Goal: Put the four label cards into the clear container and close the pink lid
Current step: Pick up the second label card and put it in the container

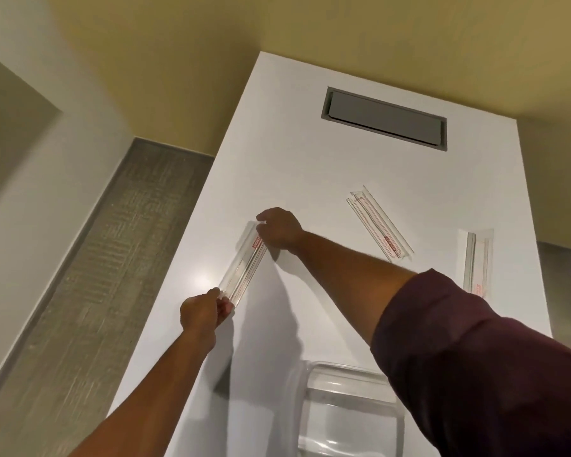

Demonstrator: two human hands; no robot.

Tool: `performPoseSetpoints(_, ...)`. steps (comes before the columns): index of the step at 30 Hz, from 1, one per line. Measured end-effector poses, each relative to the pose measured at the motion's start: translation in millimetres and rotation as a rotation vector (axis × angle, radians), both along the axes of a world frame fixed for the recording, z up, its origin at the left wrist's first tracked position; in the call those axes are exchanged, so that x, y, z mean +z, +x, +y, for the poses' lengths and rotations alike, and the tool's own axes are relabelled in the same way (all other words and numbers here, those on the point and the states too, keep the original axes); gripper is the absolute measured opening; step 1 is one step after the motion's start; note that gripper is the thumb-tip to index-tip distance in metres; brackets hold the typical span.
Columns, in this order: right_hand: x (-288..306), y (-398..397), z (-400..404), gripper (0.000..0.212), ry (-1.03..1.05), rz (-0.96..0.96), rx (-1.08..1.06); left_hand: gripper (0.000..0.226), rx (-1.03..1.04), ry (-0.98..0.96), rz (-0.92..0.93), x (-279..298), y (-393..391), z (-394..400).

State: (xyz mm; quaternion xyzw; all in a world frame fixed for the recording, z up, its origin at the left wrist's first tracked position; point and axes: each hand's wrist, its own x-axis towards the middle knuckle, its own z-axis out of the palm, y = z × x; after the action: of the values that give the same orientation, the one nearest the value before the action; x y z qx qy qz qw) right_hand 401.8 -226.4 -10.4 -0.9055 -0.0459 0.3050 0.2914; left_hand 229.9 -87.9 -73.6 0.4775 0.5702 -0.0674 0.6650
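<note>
A long clear label card (pixel 243 270) with red print lies slanted near the left edge of the white table (pixel 310 159). My left hand (pixel 203 313) pinches its near end, and my right hand (pixel 279 230) pinches its far end. A second clear card (pixel 379 224) lies slanted on the table to the right. A third card (pixel 477 262) lies near the right edge. The clear container (pixel 346 413) stands at the near edge, partly behind my right sleeve. No pink lid shows.
A grey rectangular cable hatch (pixel 384 118) is set into the far part of the table. Grey carpet (pixel 89 291) runs along the left side below the table edge. A yellow wall stands behind.
</note>
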Motion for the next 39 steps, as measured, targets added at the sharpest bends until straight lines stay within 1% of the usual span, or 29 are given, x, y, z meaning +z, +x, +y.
performPoseSetpoints(2,-4,0,0,0.027,-0.036,-0.044,0.003,0.009,0.031,-0.02,-0.026,-2,1,-3)
performPoseSetpoints(3,-8,-1,-1,0.029,-0.042,-0.08,-0.03,0.008,0.036,-0.027,-0.039,-1,0,-5)
performPoseSetpoints(5,-9,-4,-8,0.037,-0.008,-0.132,-0.178,0.008,0.019,-0.029,-0.071,0,-1,-10)
performPoseSetpoints(6,-9,-7,-14,0.036,0.016,-0.152,-0.251,0.008,0.007,-0.023,-0.088,2,0,-13)
performPoseSetpoints(8,-7,-11,-27,0.028,0.073,-0.176,-0.354,0.006,-0.015,0.003,-0.107,6,1,-18)
performPoseSetpoints(10,-6,-18,-41,0.019,0.16,-0.174,-0.469,0.008,-0.05,0.041,-0.121,10,3,-23)
performPoseSetpoints(12,-3,-30,-60,0.008,0.292,-0.111,-0.617,0.01,-0.093,0.067,-0.148,15,2,-28)
performPoseSetpoints(13,-3,-37,-72,0.007,0.351,-0.078,-0.679,0.013,-0.105,0.073,-0.16,17,1,-31)
performPoseSetpoints(15,-1,-54,-95,0.013,0.443,-0.022,-0.758,0.024,-0.127,0.088,-0.176,22,-3,-36)
performPoseSetpoints(18,10,-83,-125,0.034,0.568,0.109,-0.845,0.03,-0.187,0.129,-0.196,29,-11,-46)
performPoseSetpoints(19,14,-93,-133,0.036,0.598,0.145,-0.868,0.03,-0.213,0.144,-0.204,33,-13,-50)
performPoseSetpoints(20,18,-103,-140,0.033,0.623,0.16,-0.884,0.03,-0.24,0.154,-0.215,37,-15,-54)
performPoseSetpoints(22,28,-123,-152,0.022,0.681,0.132,-0.92,0.028,-0.291,0.175,-0.237,47,-19,-64)
performPoseSetpoints(24,39,-141,-161,0.022,0.72,0.068,-0.983,0.033,-0.353,0.214,-0.229,61,-21,-77)
performPoseSetpoints(26,49,-155,-168,0.026,0.738,-0.009,-1.052,0.048,-0.42,0.214,-0.186,76,-22,-95)
performPoseSetpoints(28,60,-167,-174,0.031,0.742,-0.091,-1.103,0.064,-0.491,0.163,-0.157,94,-24,-118)
performPoseSetpoints(31,75,-188,-178,0.033,0.752,-0.196,-1.121,0.07,-0.558,0.004,-0.212,121,-25,-155)
performPoseSetpoints(34,88,-218,-177,0.025,0.735,-0.31,-1.014,0.066,-0.523,-0.2,-0.304,146,-28,-185)
performPoseSetpoints(37,93,-247,-179,0.018,0.656,-0.43,-0.833,0.059,-0.48,-0.213,-0.339,157,-37,-203)
performPoseSetpoints(39,94,-262,-184,0.019,0.641,-0.446,-0.753,0.052,-0.463,-0.229,-0.368,161,-44,-209)
